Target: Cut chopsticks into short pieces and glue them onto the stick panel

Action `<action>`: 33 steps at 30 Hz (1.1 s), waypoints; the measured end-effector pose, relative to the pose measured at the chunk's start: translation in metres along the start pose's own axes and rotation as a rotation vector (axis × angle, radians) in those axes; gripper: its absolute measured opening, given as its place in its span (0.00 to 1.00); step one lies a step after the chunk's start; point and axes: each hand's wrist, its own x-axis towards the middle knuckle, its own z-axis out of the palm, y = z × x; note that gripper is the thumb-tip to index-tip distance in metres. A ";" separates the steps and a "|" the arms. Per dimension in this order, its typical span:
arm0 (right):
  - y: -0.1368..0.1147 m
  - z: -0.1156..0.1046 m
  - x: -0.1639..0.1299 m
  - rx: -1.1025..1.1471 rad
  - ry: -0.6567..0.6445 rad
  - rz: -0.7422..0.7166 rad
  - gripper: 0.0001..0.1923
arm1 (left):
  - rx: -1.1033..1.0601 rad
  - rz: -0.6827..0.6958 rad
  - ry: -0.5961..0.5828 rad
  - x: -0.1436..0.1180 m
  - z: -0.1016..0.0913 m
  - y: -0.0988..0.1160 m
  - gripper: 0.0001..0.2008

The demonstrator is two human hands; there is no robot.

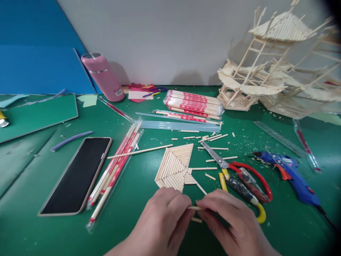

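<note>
Head view shows the left hand [162, 222] and right hand [231, 224] at six o'clock, fingertips of both pinched on the ends of a short wooden stick [196, 208] held between them. Just beyond, at twelve o'clock from the hands, lies the fan-shaped stick panel [176, 165]; scissors [234, 176] lie at two o'clock. Best, I judge, to keep the grip light and the stick level, so it does not snap.

We see pale matt wood in the stick panel [176, 166], glossy plastic on the blue glue gun [291, 175], bare metal scissor blades [214, 155], and a matt green desk [149, 217].
</note>
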 end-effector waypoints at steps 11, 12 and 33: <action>0.010 0.002 0.005 -0.153 0.077 0.005 0.08 | 0.069 0.050 0.223 0.003 0.008 -0.014 0.07; 0.012 0.001 0.006 -0.190 0.093 0.015 0.08 | 0.102 0.027 0.240 0.002 0.008 -0.015 0.06; 0.024 0.011 0.010 -0.365 0.099 0.021 0.09 | 0.235 -0.065 0.239 0.007 0.016 -0.026 0.05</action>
